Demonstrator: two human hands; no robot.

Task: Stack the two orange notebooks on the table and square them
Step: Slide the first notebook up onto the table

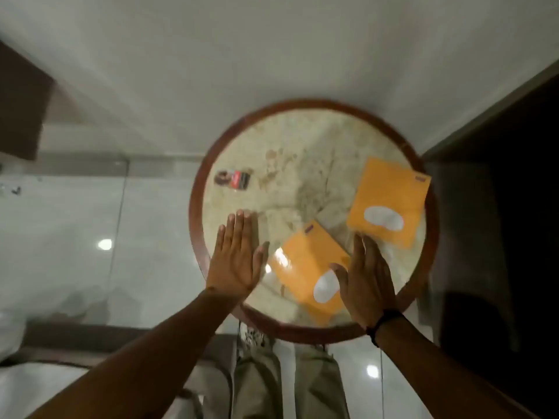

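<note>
Two orange notebooks lie flat and apart on a round marble table (302, 140) with a dark wooden rim. The near notebook (305, 267) sits tilted by the front edge, and the far notebook (390, 201) lies at the right, its corner reaching the rim. Each has a white oval label. My left hand (236, 255) hovers flat with fingers straight, left of the near notebook, over the table's left rim. My right hand (366, 279) is flat too, at the near notebook's right edge, covering part of its label. Neither hand holds anything.
A small dark and red packet (234, 180) lies on the table's left side. A dark wooden panel (499, 207) stands close on the right, a brown furniture piece (21, 98) at the far left. Glossy floor tiles and my legs (287, 379) show below the table.
</note>
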